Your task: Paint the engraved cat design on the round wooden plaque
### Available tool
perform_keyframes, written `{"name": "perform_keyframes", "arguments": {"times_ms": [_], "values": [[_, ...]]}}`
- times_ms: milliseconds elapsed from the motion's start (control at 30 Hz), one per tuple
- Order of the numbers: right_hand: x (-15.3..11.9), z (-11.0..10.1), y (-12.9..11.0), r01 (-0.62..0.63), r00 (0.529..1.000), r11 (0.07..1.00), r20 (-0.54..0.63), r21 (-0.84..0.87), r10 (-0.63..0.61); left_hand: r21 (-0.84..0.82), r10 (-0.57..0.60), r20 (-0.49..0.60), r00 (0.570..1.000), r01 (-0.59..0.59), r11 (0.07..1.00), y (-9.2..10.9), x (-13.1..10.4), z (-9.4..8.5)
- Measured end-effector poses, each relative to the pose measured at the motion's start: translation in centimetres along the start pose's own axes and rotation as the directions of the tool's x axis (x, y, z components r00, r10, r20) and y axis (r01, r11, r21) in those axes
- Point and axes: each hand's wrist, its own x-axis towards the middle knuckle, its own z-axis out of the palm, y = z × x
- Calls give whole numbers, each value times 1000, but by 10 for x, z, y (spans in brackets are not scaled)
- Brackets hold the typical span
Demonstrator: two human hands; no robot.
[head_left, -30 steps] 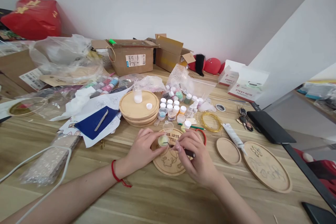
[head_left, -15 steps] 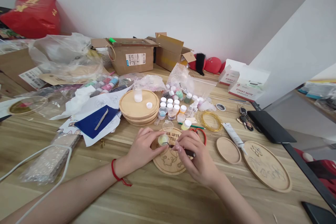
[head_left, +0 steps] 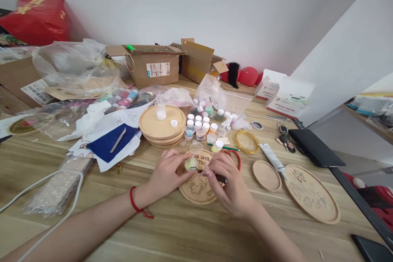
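Between thumb and fingers, my left hand [head_left: 170, 172] grips a small clear cup [head_left: 190, 164] with pale yellow contents, its hinged lid [head_left: 196, 146] standing open behind. My right hand [head_left: 225, 178] is closed around a thin dark-handled tool [head_left: 221, 179]; the tool's tip reaches to the cup, and its exact kind is too small to tell. Beneath both hands lies a round wooden plate [head_left: 199, 192] with lettering and a drawn cartoon figure, partly covered by the fingers. A white-capped jar with yellow contents [head_left: 217, 145] stands just behind the plate.
Stacked round wooden plates [head_left: 161, 139] carry a glass bottle [head_left: 160, 110]. Several white-capped jars [head_left: 198, 124] crowd the middle. Red-handled scissors [head_left: 236, 159] and a gold wire coil [head_left: 246, 141] lie right, near a white tube [head_left: 272, 157]. Tweezers [head_left: 118, 140] rest on blue cloth [head_left: 101, 149]. A white cable [head_left: 80, 184] crosses the left.
Both hands stay almost in place, still holding the cup and the tool. Only a very slight shift of the whole view shows.
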Motion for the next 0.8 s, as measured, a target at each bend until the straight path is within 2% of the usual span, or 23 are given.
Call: {"name": "perform_keyframes", "arguments": {"times_ms": [133, 200, 300, 467, 600, 733, 800], "values": [[0, -1, 0, 28, 1000, 1000, 10, 6, -28, 2, 21, -4, 1000, -21, 1000, -1, 0, 0], [0, -2, 1, 6, 999, 999, 50, 46, -9, 6, -5, -17, 1000, 5, 1000, -1, -1, 1], [1, -4, 2, -51, 998, 998, 49, 34, 49, 14, 6, 5, 1000, -7, 1000, -1, -1, 1], [0, -5, 4, -47, 993, 993, 116, 107, 34, 19, -18, -22, 1000, 19, 1000, -3, -2, 1], [0, -6, 4, -41, 997, 997, 63, 61, 37, 23, 24, -2, 1000, -24, 999, -3, -1, 0], [0, -7, 4, -31, 992, 995, 128, 97, 18, 32, -2, -18, 1000, 3, 999, -3, 0, -1], [0, -7, 3, -47, 993, 997, 111, 68, 39, 24, 11, -10, 1000, -11, 1000, -3, 0, -2]]}}
